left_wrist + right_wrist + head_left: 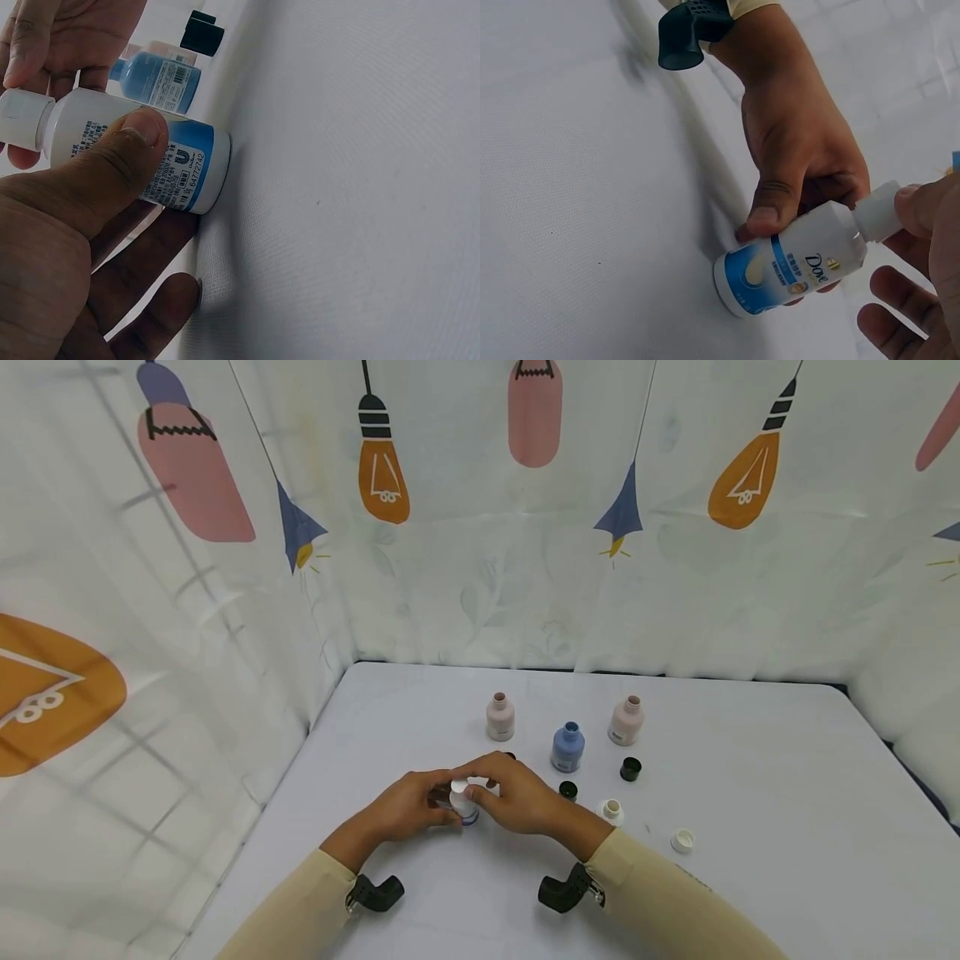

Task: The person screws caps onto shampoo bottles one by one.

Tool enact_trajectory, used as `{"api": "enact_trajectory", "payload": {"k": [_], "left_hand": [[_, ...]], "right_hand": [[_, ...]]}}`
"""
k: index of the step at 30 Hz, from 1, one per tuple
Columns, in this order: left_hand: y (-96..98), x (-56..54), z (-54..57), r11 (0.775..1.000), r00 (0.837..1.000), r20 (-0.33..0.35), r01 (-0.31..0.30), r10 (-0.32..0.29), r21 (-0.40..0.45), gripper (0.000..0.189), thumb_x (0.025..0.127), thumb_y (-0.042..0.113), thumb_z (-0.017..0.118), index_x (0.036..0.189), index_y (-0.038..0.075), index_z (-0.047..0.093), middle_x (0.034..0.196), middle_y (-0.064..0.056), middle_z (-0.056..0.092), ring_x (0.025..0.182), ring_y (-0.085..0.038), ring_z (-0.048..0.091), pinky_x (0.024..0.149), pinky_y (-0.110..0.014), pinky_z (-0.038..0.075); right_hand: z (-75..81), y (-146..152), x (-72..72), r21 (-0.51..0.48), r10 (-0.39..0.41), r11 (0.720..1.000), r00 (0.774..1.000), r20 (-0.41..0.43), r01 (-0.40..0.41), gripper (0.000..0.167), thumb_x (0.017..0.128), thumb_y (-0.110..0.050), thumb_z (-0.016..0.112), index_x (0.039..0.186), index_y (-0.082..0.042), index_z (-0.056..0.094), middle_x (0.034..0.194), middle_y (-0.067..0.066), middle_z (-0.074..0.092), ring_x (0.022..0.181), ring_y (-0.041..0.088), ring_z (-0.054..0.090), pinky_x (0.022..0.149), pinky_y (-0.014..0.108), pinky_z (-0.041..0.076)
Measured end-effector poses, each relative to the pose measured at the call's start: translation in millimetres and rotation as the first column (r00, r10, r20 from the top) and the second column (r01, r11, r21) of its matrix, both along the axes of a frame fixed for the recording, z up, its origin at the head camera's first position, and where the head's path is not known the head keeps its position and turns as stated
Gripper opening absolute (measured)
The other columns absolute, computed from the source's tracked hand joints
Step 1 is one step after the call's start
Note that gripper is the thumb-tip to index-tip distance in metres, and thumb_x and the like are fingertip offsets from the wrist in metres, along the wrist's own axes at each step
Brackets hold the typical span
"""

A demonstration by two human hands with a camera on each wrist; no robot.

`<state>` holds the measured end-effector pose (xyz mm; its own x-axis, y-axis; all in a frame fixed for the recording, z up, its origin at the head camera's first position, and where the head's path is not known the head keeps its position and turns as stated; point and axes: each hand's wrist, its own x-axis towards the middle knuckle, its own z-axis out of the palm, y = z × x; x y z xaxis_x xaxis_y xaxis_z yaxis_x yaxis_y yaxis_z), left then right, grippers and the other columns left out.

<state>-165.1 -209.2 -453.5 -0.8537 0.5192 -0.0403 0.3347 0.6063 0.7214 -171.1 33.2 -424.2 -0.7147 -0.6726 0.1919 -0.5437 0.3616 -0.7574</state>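
A small white Dove bottle (810,259) with a blue band stands upright on the white table (750,777), right in front of the person. The left hand (408,806) grips its body, thumb (124,161) across the label and fingers behind. On top sits a white cap (22,118), which the right hand (517,797) pinches between thumb and fingers. In the right wrist view the right thumb (922,206) lies against the cap's side, while other fingertips (889,289) curl loosely below it.
Beyond the hands stand two uncapped pink bottles (500,718) and an uncapped blue bottle (567,749). An open white bottle (611,812) is partly hidden by the right forearm. Black caps (631,768) and a loose white cap (682,841) lie to the right. Patterned curtains (480,577) enclose the table.
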Motion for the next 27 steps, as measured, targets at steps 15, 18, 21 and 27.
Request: {"api": "enact_trajectory", "payload": {"k": [15,18,21,27], "left_hand": [[0.4,-0.8,-2.0,0.999,1.0,-0.005,0.024,-0.024,0.026,0.033,0.088,0.03,0.084,0.115,0.027,0.065,0.105,0.017,0.07,0.102,-0.007,0.068,0.088,-0.034,0.055],[0.3,-0.8,-2.3,0.999,1.0,0.004,0.024,-0.024,0.039,0.034,0.088,0.029,0.084,0.115,0.027,0.065,0.106,0.018,0.07,0.103,-0.006,0.068,0.089,-0.033,0.055],[0.6,0.1,-1.2,0.999,1.0,0.015,0.011,-0.012,0.031,0.047,0.088,0.031,0.084,0.129,0.023,0.064,0.108,0.018,0.07,0.103,-0.005,0.068,0.09,-0.033,0.054],[0.5,1.3,-0.1,1.0,0.999,0.036,0.002,-0.003,0.016,0.054,0.088,0.03,0.084,0.136,0.02,0.062,0.105,0.017,0.071,0.1,-0.004,0.068,0.088,-0.032,0.054]], "right_hand": [[-0.8,-5.5,1.3,-0.025,-0.085,0.996,0.994,0.062,0.086,0.033,0.1,-0.025,0.071,0.132,-0.019,0.065,0.12,-0.009,0.065,0.115,0.021,0.058,0.093,0.04,0.05],[0.9,-6.0,1.5,-0.032,-0.058,0.998,0.997,0.053,0.059,0.04,0.101,-0.022,0.068,0.14,-0.016,0.061,0.129,-0.006,0.064,0.121,0.019,0.056,0.095,0.041,0.05],[2.4,-5.2,1.4,-0.011,-0.04,0.999,0.998,0.043,0.041,0.036,0.102,-0.02,0.065,0.138,-0.018,0.064,0.132,-0.008,0.064,0.124,0.014,0.055,0.096,0.041,0.05],[1.6,-4.5,2.1,0.033,-0.067,0.997,0.997,0.03,0.066,0.027,0.103,-0.024,0.066,0.129,-0.021,0.07,0.125,-0.013,0.066,0.12,0.012,0.058,0.095,0.035,0.05]]}}
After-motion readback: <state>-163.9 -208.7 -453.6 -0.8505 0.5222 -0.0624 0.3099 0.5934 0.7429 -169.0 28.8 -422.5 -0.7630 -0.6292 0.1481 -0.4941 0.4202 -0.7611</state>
